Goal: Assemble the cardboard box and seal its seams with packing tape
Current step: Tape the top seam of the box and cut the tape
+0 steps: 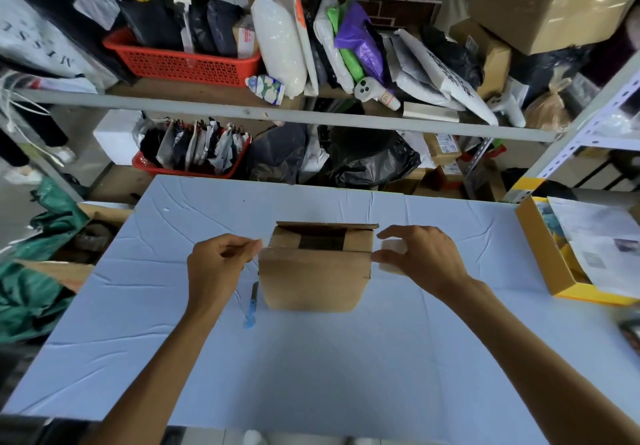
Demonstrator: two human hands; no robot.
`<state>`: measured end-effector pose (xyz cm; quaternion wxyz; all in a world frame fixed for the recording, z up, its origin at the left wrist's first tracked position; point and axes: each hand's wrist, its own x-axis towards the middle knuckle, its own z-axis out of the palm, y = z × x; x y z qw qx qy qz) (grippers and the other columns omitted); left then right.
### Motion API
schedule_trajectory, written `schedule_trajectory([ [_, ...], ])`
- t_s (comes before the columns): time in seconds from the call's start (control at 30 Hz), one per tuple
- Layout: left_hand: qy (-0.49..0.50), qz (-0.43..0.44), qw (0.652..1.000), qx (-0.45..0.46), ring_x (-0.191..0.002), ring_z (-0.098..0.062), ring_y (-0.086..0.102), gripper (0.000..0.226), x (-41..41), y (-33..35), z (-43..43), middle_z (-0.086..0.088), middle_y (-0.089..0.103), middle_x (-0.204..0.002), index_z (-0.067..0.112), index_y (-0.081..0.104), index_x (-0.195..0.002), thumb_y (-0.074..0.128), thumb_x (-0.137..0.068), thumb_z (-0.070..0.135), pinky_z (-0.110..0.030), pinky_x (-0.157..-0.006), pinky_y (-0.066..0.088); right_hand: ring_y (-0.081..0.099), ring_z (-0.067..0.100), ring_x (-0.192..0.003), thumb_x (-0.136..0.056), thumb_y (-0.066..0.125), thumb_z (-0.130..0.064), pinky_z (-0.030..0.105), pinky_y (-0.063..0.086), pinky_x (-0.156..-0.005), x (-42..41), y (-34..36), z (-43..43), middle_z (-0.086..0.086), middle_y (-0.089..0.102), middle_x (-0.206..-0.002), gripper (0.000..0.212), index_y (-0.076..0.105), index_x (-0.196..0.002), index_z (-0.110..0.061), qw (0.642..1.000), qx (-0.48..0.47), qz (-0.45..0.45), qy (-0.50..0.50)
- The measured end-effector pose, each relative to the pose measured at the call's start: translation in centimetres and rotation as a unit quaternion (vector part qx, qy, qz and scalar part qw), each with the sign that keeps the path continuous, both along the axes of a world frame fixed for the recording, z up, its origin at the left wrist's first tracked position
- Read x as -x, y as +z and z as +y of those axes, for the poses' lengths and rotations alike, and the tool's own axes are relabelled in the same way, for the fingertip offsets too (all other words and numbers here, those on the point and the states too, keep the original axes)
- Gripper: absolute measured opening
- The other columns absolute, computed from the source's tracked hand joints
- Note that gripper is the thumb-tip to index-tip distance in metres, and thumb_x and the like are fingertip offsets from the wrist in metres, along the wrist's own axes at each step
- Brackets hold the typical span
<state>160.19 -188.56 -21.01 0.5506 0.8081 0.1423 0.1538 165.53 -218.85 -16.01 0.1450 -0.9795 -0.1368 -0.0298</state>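
Left hand at the left upper edge of the cardboard box, thumb and fingertips pinched on the free end of clear packing tape. Right hand at the right upper edge, fingers curled around a pale tape roll and closed on it; roll mostly hidden by the hand. Tape stretched from hand to hand across the near top edge, faint and glossy, exact contact with the cardboard hard to tell. Box near the middle of the table, standing on a light blue creased cover; near side plain brown, top partly closed, dark gap between the flaps, far flap raised slightly. Blue-handled utility knife flat on the cover just beside the lower left corner of the box, apart from both hands. Yellow-edged open carton with printed papers at the right edge of the table. Behind the table, metal shelving with red baskets, bagged parcels and brown cartons; green sheeting at far left.
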Motion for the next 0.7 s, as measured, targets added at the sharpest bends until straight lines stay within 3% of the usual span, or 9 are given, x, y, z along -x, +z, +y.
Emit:
schedule_trajectory([
  [0.33, 0.015, 0.01, 1.0, 0.016, -0.062, -0.003, 0.068, 0.012, -0.3, -2.1, 0.3, 0.015, 0.072, -0.067, 0.026, 0.072, -0.07, 0.083, -0.068, 0.03, -0.018, -0.059, 0.054, 0.066, 0.024, -0.096, -0.079, 0.061, -0.064, 0.032, 0.04, -0.083, -1.0, -2.8, 1.1, 0.001, 0.073, -0.104, 0.048, 0.067, -0.112, -0.03, 0.999, 0.032, -0.004, 0.0],
  [0.43, 0.006, -0.004, 0.999, 0.05, -0.066, -0.006, 0.07, 0.018, -0.5, -2.5, 0.1, 0.006, 0.074, -0.071, 0.018, 0.072, -0.075, 0.086, -0.064, 0.021, -0.011, -0.06, 0.052, 0.066, 0.024, -0.09, -0.082, 0.06, -0.06, 0.03, 0.036, -0.078, -1.2, -3.1, 1.1, 0.001, 0.074, -0.097, 0.041, 0.068, -0.108, -0.029, 1.0, 0.026, -0.009, 0.01],
  [0.7, -0.011, -0.038, 0.998, 0.055, -0.067, -0.01, 0.068, 0.021, -1.1, -3.1, -0.7, -0.006, 0.071, -0.076, 0.011, 0.069, -0.082, 0.084, -0.067, 0.012, -0.015, -0.063, 0.055, 0.063, 0.02, -0.091, -0.085, 0.063, -0.049, 0.026, 0.032, -0.074, -2.3, -2.9, 0.9, -0.005, 0.071, -0.101, 0.022, 0.071, -0.099, -0.034, 0.999, 0.024, 0.036, 0.022],
])
